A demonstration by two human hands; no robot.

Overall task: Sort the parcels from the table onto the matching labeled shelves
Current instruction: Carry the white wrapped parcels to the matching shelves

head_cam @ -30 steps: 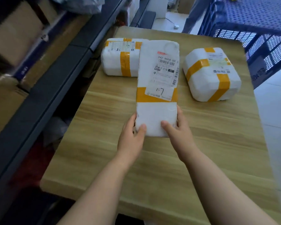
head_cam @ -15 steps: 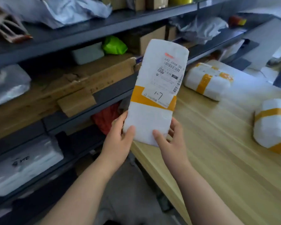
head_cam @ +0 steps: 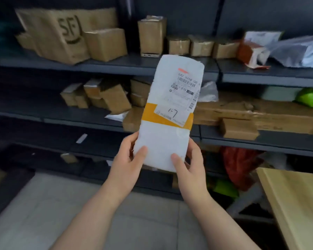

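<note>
Parcel (head_cam: 167, 141), white padded wrap with a yellow tape band and "1-7" handwritten on the label, is held upright in mid-air before the dark shelving (head_cam: 90, 121), well off the table (head_cam: 296, 204). The lower end is pinched by the left hand (head_cam: 125, 159) and right hand (head_cam: 190, 165), thumbs on the face. It is judged light, soft and slightly slick. It is best gripped by both long edges with the label kept readable.

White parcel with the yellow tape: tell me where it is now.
Head view, centre: the white parcel is held up by its lower end in the left hand and right hand, before the shelves.
</note>
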